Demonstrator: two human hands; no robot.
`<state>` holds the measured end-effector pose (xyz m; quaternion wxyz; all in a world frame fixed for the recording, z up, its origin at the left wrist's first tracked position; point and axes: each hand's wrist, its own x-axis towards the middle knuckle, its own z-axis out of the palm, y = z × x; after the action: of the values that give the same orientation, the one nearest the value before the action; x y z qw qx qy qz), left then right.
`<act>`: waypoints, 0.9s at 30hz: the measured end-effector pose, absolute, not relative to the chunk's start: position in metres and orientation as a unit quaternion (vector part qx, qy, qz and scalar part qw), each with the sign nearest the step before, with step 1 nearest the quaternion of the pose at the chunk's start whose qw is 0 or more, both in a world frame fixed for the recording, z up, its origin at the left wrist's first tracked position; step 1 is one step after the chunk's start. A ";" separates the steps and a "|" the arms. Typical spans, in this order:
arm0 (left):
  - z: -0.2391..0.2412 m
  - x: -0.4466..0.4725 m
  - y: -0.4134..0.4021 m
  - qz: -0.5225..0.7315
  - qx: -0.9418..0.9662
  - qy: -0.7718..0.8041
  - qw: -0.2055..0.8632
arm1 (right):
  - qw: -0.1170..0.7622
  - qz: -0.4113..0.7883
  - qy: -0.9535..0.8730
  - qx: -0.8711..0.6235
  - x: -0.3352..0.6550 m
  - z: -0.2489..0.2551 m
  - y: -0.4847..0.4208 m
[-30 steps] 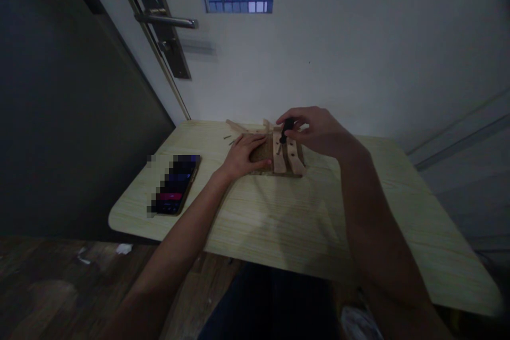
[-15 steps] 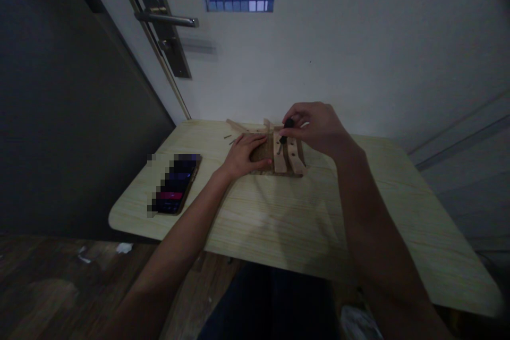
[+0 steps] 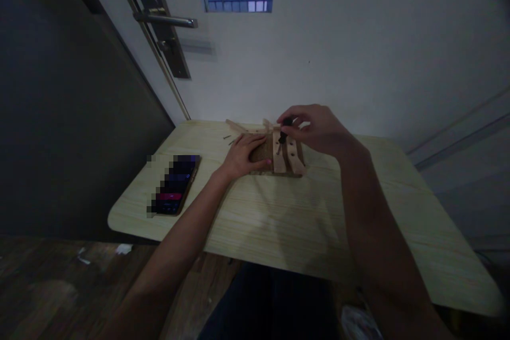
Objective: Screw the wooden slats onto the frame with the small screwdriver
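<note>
A small wooden assembly [image 3: 283,158] of light slats on a brown board lies at the far middle of the pale wooden table [image 3: 303,223]. My left hand [image 3: 241,155] rests flat on its left part, fingers stretched out, pressing it down. My right hand [image 3: 314,128] is above the slats, fingertips pinched on a small black-handled screwdriver [image 3: 284,130] that stands upright with its tip on a slat. Holes show in the right slat.
A phone [image 3: 175,184] with a lit screen lies at the table's left. Loose wooden strips [image 3: 239,127] and small dark screws [image 3: 228,139] lie behind the assembly. A door with a metal handle [image 3: 165,19] stands at the left, a white wall behind.
My right hand's fingers have shifted slightly round the screwdriver's handle, as in twisting it. My left hand and the assembly have stayed put.
</note>
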<state>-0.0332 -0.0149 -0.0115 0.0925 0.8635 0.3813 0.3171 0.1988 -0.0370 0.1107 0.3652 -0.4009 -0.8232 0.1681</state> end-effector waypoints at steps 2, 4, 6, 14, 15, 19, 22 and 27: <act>-0.012 -0.034 -0.015 0.316 0.864 0.381 0.091 | 0.364 0.163 -0.825 -0.401 0.200 0.111 -0.037; -0.012 -0.034 -0.015 0.315 0.864 0.382 0.090 | 0.373 0.158 -0.818 -0.408 0.199 0.112 -0.038; -0.011 -0.033 -0.015 0.316 0.863 0.384 0.088 | 0.385 0.156 -0.807 -0.420 0.197 0.111 -0.039; -0.008 -0.029 -0.016 0.318 0.865 0.379 0.084 | 0.402 0.155 -0.785 -0.445 0.188 0.103 -0.035; -0.008 -0.029 -0.016 0.317 0.865 0.380 0.085 | 0.404 0.164 -0.784 -0.443 0.188 0.103 -0.035; -0.009 -0.031 -0.016 0.318 0.865 0.377 0.088 | 0.405 0.190 -0.789 -0.420 0.191 0.106 -0.037; -0.011 -0.033 -0.014 0.320 0.865 0.376 0.090 | 0.388 0.200 -0.810 -0.392 0.197 0.110 -0.038; -0.013 -0.034 -0.013 0.323 0.865 0.373 0.091 | 0.368 0.198 -0.826 -0.378 0.204 0.112 -0.035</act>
<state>-0.0344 -0.0132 -0.0133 0.0906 0.8652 0.3730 0.3227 0.2040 -0.0345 0.1115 0.3682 -0.3775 -0.8262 0.1982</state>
